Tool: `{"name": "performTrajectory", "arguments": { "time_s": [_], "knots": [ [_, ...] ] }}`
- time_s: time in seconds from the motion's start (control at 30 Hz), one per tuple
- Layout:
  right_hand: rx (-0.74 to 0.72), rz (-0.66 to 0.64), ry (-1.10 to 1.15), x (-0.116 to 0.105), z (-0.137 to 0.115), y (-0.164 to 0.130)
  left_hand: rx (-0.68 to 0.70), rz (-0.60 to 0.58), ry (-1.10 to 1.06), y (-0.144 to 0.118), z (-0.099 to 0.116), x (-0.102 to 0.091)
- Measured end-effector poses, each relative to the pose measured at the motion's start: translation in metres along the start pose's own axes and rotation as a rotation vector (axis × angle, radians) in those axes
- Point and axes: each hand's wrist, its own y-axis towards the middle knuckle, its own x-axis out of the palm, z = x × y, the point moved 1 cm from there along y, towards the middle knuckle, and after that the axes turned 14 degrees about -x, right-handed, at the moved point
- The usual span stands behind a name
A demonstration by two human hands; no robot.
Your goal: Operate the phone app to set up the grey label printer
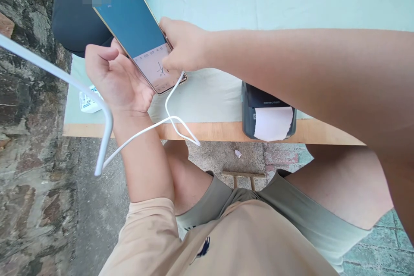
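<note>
A smartphone point(139, 30) lies tilted across my left hand point(121, 79). My left thumb is bent beside its left edge, and the other fingers are mostly hidden behind it. Over the phone's right edge is my right hand point(186, 45), its fingers bent and a digit touching the lower screen. Dark handwritten strokes show there on a pale input panel, below a blue area. A white cable point(142, 131) runs from the bottom end of the phone, loops past the table edge and crosses my left forearm.
A black label printer point(247, 112) with white paper point(273, 123) hanging out stands at the table's front edge, partly under my right forearm. A dark rounded object point(77, 17) sits at the back left. A small white packet point(89, 101) lies by my left wrist. A stone wall point(32, 189) borders the left.
</note>
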Motion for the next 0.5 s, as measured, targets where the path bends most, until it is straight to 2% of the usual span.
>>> {"name": "performTrajectory", "arguments": {
  "time_s": [0.13, 0.33, 0.5],
  "knots": [
    [0.039, -0.03, -0.083, -0.002, -0.0036, -0.004, -0.007, -0.017, -0.009, -0.0004, 0.0005, 0.0013],
    [0.063, -0.026, -0.082, -0.0027, -0.0064, -0.0058, 0.018, 0.096, 0.063, 0.0018, -0.0008, 0.0001],
    [0.039, -0.039, -0.041, -0.0038, -0.008, -0.0083, 0.055, 0.07, 0.128, 0.0043, -0.003, -0.0036]
  ]
}}
